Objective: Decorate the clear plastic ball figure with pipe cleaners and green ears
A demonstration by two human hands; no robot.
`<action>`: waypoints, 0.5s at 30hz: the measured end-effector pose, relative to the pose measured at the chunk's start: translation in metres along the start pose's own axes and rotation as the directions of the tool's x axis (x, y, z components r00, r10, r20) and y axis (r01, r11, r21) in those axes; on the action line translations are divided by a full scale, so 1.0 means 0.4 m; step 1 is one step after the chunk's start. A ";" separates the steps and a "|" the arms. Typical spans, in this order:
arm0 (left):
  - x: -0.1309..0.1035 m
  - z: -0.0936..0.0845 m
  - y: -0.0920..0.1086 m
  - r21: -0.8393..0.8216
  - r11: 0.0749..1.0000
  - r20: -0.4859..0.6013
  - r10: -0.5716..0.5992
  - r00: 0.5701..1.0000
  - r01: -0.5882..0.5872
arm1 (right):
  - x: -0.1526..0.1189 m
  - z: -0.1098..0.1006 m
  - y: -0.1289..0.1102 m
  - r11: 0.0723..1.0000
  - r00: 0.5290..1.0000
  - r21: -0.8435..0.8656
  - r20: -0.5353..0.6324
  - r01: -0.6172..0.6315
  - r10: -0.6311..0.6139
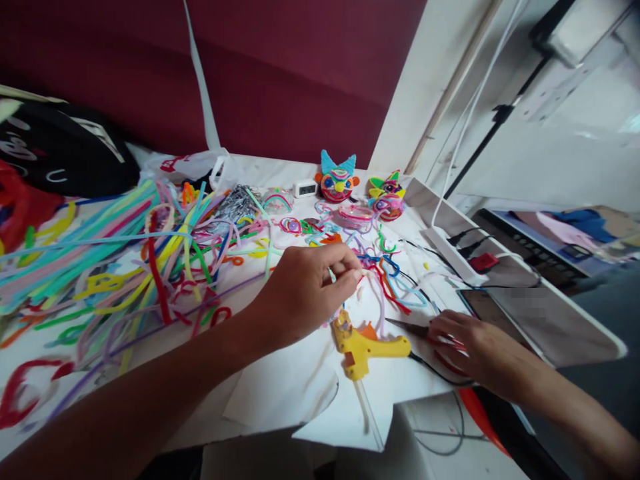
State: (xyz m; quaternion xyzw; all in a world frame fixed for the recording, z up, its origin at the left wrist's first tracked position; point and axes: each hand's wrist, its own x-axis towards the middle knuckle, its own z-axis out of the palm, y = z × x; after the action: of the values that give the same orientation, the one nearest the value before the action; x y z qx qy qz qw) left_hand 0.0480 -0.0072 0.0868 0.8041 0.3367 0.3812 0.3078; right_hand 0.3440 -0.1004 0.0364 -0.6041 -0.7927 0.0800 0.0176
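My left hand [315,283] is over the middle of the table, thumb and fingers pinched together. A small pale piece shows at its fingertips, too little of it visible to name. My right hand [463,340] is closed on the red handles of a pair of scissors [410,327], whose dark blades point left. Between the hands lies a yellow glue gun [373,345] with a clear glue stick [367,410] in its back end. Just beyond my left fingertips are loose red, blue and purple pipe cleaners [387,287].
Bundles of coloured pipe cleaners [100,233] cover the left side. Behind stand a blue-eared mask figure [337,180], a yellow-green figure [387,190] and a small digital clock [305,189]. On the right are a power strip [457,257], black cables and a raised white table edge [575,320].
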 end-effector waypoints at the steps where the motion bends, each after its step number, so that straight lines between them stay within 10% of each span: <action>1: 0.000 0.001 0.000 -0.007 1.000 -0.001 0.000 1.000 0.000 | -0.023 0.019 0.017 1.000 1.000 -0.022 0.008 -0.014 0.014; 15: -0.008 0.021 -0.005 -0.166 0.978 0.062 -0.115 0.991 0.123 | -0.078 0.045 0.063 0.975 0.972 0.162 -0.156 -0.152 0.177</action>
State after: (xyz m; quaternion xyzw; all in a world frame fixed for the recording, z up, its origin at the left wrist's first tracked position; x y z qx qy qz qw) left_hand 0.0527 -0.0106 0.0798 0.7631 0.3424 0.3683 0.4060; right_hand 0.3740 -0.1258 0.0171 -0.6695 -0.7272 0.0885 0.1231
